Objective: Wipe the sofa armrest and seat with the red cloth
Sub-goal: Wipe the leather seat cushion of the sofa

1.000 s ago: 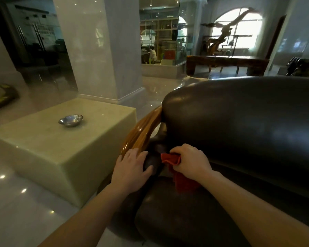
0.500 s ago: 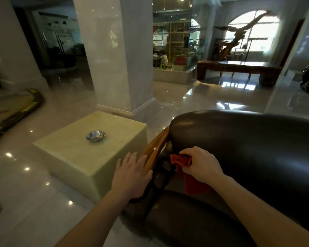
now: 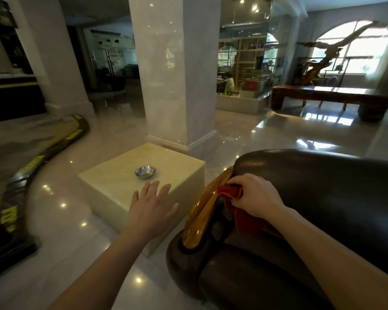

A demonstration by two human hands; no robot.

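Note:
A dark leather sofa [image 3: 323,186] fills the lower right, with a curved, glossy wooden armrest [image 3: 199,211] on its left end. My right hand [image 3: 255,193] is shut on the red cloth [image 3: 231,193], pressing it against the top of the armrest where wood meets leather; part of the cloth hangs down [image 3: 244,220] below my palm. My left hand [image 3: 151,204] hovers open with fingers spread, left of the armrest and apart from it, over the stone block. The seat cushion [image 3: 244,276] is dark and mostly hidden by my right forearm.
A pale stone block [image 3: 112,182] stands left of the sofa with a small metal bowl [image 3: 145,171] on it. A white marble pillar [image 3: 177,86] rises behind. A black and yellow curved strip [image 3: 31,164] lies on the glossy floor at left. A wooden bench [image 3: 323,95] stands far right.
My left hand has lifted off the armrest and moved left over the stone block. My right hand with the cloth has slid up the armrest. The view has pulled back and up.

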